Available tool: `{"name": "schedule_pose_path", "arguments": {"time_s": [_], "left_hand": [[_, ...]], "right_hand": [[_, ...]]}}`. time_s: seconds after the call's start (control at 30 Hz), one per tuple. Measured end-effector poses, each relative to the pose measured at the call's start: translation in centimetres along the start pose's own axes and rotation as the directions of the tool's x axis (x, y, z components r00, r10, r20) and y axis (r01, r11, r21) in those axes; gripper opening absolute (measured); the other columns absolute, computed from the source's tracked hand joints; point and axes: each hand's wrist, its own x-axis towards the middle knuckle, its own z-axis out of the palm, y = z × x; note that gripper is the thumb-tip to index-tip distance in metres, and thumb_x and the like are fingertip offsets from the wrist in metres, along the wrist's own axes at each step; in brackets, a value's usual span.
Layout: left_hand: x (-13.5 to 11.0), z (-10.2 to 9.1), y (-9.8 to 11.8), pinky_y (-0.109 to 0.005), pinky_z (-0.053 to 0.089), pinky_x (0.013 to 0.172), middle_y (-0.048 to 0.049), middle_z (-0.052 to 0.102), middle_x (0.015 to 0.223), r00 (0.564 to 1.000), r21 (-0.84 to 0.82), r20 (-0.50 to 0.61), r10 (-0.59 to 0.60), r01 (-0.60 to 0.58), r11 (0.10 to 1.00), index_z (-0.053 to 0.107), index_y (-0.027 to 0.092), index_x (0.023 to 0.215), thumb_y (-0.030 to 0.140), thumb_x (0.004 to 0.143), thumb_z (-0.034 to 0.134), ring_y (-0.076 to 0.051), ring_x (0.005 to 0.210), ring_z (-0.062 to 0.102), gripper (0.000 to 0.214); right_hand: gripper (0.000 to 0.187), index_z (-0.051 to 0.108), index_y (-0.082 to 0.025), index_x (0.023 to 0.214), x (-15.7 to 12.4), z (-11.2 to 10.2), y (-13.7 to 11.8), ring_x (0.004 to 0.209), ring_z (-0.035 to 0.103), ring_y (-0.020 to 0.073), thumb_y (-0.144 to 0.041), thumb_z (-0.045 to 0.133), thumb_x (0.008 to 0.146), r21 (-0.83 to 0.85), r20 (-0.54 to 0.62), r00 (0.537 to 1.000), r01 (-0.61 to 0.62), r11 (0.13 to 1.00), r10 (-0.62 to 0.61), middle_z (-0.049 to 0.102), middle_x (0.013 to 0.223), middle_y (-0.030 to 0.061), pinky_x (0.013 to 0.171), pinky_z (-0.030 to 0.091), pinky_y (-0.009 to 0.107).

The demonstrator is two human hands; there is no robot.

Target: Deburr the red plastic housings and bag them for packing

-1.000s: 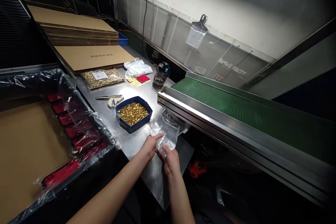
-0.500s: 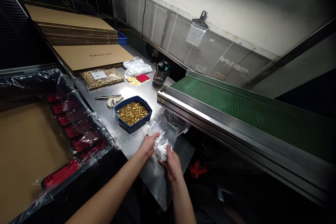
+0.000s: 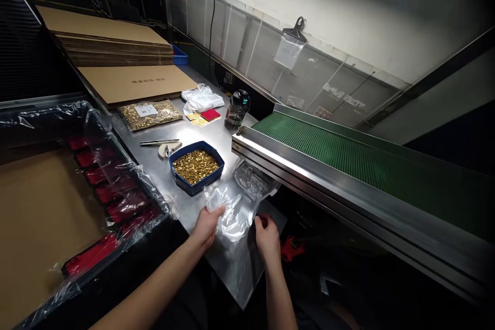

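A clear plastic bag [image 3: 235,216] is stretched between my two hands above the near end of the metal table. My left hand [image 3: 207,227] is closed on the bag's left side, with the thumb on top. At the bag's right edge, my right hand [image 3: 267,237] has its fingers curled in a pinch against the film; its fingertips are partly hidden. Just beyond the bag sits a blue tray [image 3: 184,183] filled with small brass-coloured metal pieces [image 3: 196,166]. Behind the bag, partly under the conveyor, is a clear container [image 3: 251,179] with shiny small contents.
A green conveyor [image 3: 328,149] with a metal side rail runs along the right. On the left stands a plastic-lined bin [image 3: 154,191] holding red parts [image 3: 93,255]. Farther back are cardboard sheets [image 3: 135,82], a bag of brass pieces [image 3: 150,115] and a dark bottle [image 3: 237,108].
My hands have moved apart, the left to the left and the right to the right. The plastic bag, bunched before, is now spread out flatter between them.
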Motion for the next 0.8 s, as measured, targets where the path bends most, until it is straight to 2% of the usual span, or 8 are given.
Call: {"name": "schedule_pose_path", "arguments": {"time_s": [0.2, 0.3, 0.4, 0.57, 0.67, 0.8], "left_hand": [[-6.5, -7.1, -0.2, -0.035, 0.063, 0.070, -0.0133, 0.079, 0.090, 0.983, 0.035, -0.166, -0.077, 0.084, 0.996, 0.070, 0.011, 0.104, 0.012, 0.077, 0.076, -0.028, 0.081, 0.077, 0.028], [-8.2, -9.3, -0.3, -0.037, 0.065, 0.070, -0.0101, 0.080, 0.089, 0.965, 0.031, -0.235, -0.115, 0.125, 0.992, 0.073, 0.017, 0.099, 0.016, 0.075, 0.079, -0.031, 0.083, 0.077, 0.025], [-8.6, -9.9, -0.3, -0.040, 0.065, 0.073, -0.0078, 0.081, 0.086, 0.959, 0.021, -0.250, -0.132, 0.142, 0.990, 0.075, 0.021, 0.092, 0.018, 0.072, 0.081, -0.034, 0.085, 0.077, 0.021], [-8.4, -9.4, 0.1, -0.039, 0.064, 0.079, -0.0101, 0.081, 0.092, 0.966, 0.013, -0.222, -0.135, 0.141, 0.990, 0.073, 0.018, 0.099, 0.017, 0.075, 0.079, -0.032, 0.091, 0.077, 0.024], [-8.3, -9.3, 0.2, -0.037, 0.064, 0.078, -0.0133, 0.080, 0.094, 0.969, 0.017, -0.211, -0.126, 0.133, 0.991, 0.070, 0.012, 0.107, 0.015, 0.078, 0.077, -0.030, 0.090, 0.077, 0.030], [-8.7, -9.5, 0.4, -0.037, 0.065, 0.069, -0.0147, 0.079, 0.091, 0.971, 0.037, -0.207, -0.123, 0.133, 0.990, 0.068, 0.010, 0.110, 0.016, 0.078, 0.077, -0.030, 0.082, 0.077, 0.034]], "right_hand": [[0.041, 0.066, -0.017, 0.115, -0.9, 0.1, 0.0, 0.093, 0.071, 0.0276, -0.047, 0.053, 0.089, -0.098, -0.015, 1.000, -0.014, 0.995, 0.012, 0.076, 0.100, 0.0114, 0.078, 0.049, 0.032], [0.057, 0.057, -0.012, 0.129, 0.3, 0.2, -1.2, 0.102, 0.070, 0.0296, -0.055, 0.052, 0.091, -0.148, -0.055, 0.998, -0.023, 0.989, 0.015, 0.074, 0.112, 0.0167, 0.083, 0.048, 0.033], [0.064, 0.052, -0.012, 0.133, 2.5, 0.3, -2.9, 0.106, 0.069, 0.0280, -0.062, 0.048, 0.094, -0.198, -0.095, 0.995, -0.040, 0.979, 0.021, 0.071, 0.119, 0.0177, 0.088, 0.049, 0.037], [0.041, 0.064, -0.015, 0.111, 5.2, 0.3, -4.7, 0.095, 0.069, 0.0199, -0.052, 0.051, 0.099, -0.283, -0.101, 0.995, -0.042, 0.958, 0.014, 0.072, 0.106, 0.0074, 0.090, 0.053, 0.041], [0.034, 0.067, -0.015, 0.100, 5.2, -0.5, -4.1, 0.091, 0.068, 0.0180, -0.046, 0.053, 0.099, -0.346, -0.116, 0.993, -0.052, 0.937, 0.013, 0.071, 0.100, 0.0061, 0.088, 0.054, 0.039], [0.034, 0.066, -0.014, 0.096, 4.7, -3.0, -1.5, 0.087, 0.067, 0.0175, -0.046, 0.054, 0.099, -0.427, -0.164, 0.986, -0.099, 0.899, 0.031, 0.070, 0.094, 0.0047, 0.085, 0.054, 0.039]]}}
